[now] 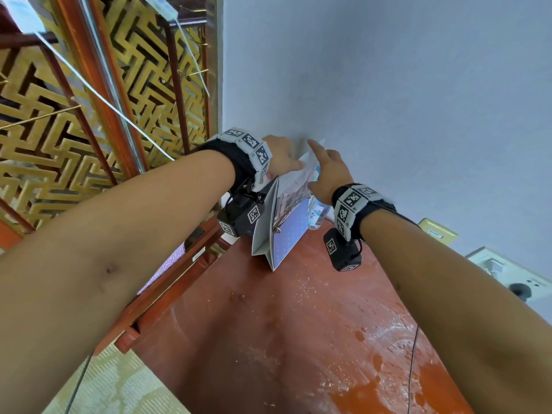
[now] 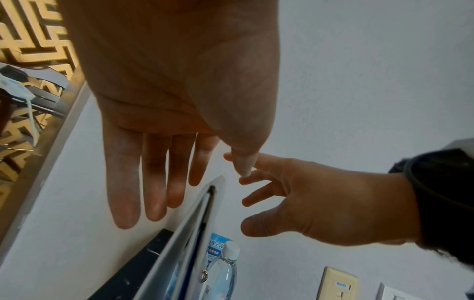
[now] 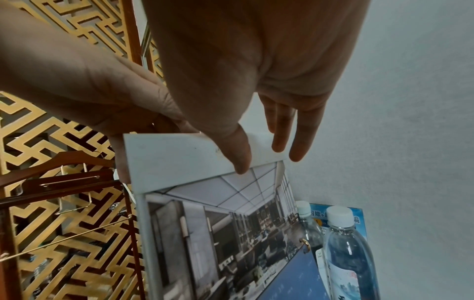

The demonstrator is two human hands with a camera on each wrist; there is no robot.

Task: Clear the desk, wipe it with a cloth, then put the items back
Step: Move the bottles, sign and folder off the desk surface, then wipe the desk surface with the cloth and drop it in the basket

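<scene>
A standing desk calendar (image 1: 286, 222) with a photo page and a blue lower page stands at the far corner of the red-brown desk (image 1: 283, 339), close to the wall. Both hands are at its top edge. My left hand (image 1: 283, 156) reaches over the top left corner with straight fingers (image 2: 159, 203). On my right hand (image 1: 328, 168) the thumb (image 3: 241, 162) rests on the calendar's (image 3: 205, 233) white top border, and the fingers are spread and relaxed behind it. Neither hand grips anything. Two clear water bottles (image 3: 346, 253) stand to the right of the calendar.
A blue printed card (image 3: 356, 215) stands behind the bottles against the wall. A gold lattice screen (image 1: 89, 115) and a wooden rack border the desk's left side. Wall sockets (image 1: 439, 233) sit at the right. The desk's near surface shows white streaks and wet patches.
</scene>
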